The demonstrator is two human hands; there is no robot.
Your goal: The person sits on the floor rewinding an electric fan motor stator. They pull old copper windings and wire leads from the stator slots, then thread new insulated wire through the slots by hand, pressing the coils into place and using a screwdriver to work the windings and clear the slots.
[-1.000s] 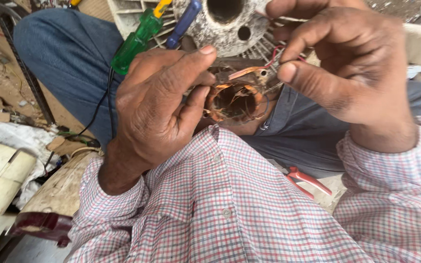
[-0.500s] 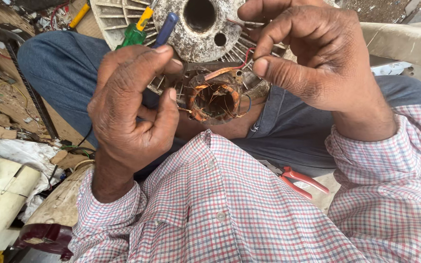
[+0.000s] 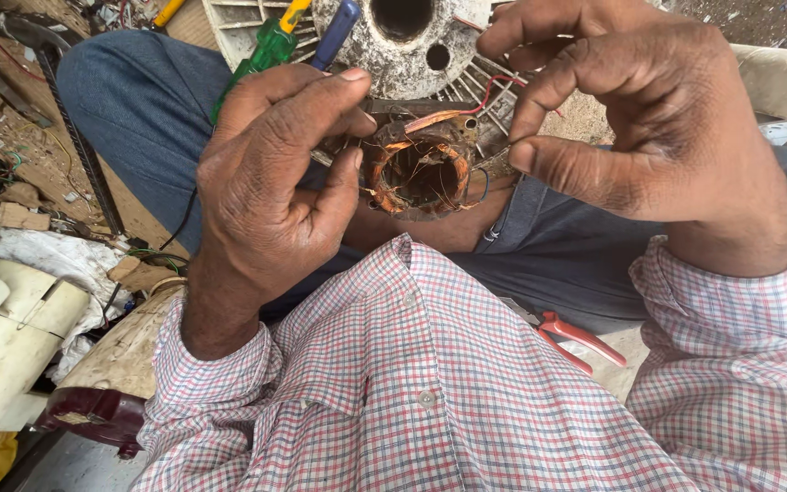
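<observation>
The stator (image 3: 423, 173) sits up at chest height, betw. both hands, over the lap. It's a small round core w/ copper windings, rusty at the rim. Left hand (image 3: 275, 182) is clenched round its left side, thumb over the top edge, fingers behind. Right hand (image 3: 630, 118) isn't on the core itself: thumb and forefinger are pinched together just beside its right edge, apparently on a thin wire (image 3: 494, 155), though the strand is too fine to be sure of.

Risks, as I'd judge them:
- That wire looks v. thin. A sharp tug or a kink near the winding could snap it or strip its coating.
- Only one hand carries the stator. If the left grip loosens while the right pulls, the core could twist out and drop onto the lap or the fan housing (image 3: 412, 46) behind it.
- Rusty rim edges and loose wire ends sit close to bare fingertips, so a cut or prick is poss.
- A red lead (image 3: 489, 91) loops just above the core, so it could snag the right fingers and drag.

Green screwdriver (image 3: 270, 50) and a blue-handled tool (image 3: 339, 32) lie just behind the left hand. Red pliers (image 3: 580, 337) lie by the right sleeve, well clear.
</observation>
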